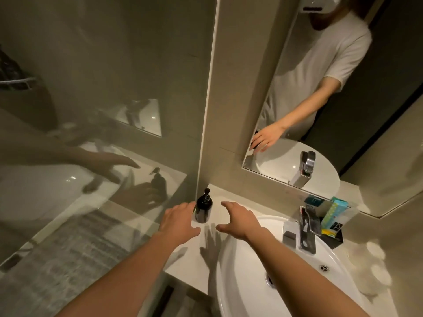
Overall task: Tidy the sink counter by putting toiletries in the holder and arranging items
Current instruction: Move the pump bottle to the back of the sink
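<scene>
A glass partition (91,156) occupies the left side and carries dim reflections of the arms and the dispenser. At the corner where the partition meets the tiled wall, a black soap dispenser (203,210) stands upright on the white counter (190,259), pump nozzle at the top.

The left hand (178,221) is just beside the dispenser on its left, fingers spread and loose, holding nothing; whether the fingertips touch the bottle cannot be determined. The right hand (240,219) hovers to the right of the dispenser, apart from it, fingers curved and spread with nothing in them. Both hands cast shadows on the counter in front of the bottle.

The white basin (247,282) sits to the right, with the drain (270,280) visible and a chrome faucet (306,232) at its rear edge. Behind and to the right of the faucet, a dark holder (335,239) contains toiletries: a green-and-white patterned box (332,213) standing upright and a yellow item (328,232) low in front of it. The remaining contents are too dark to identify.

A mirror (297,99) above the basin reflects the person's torso and one outstretched arm.
</scene>
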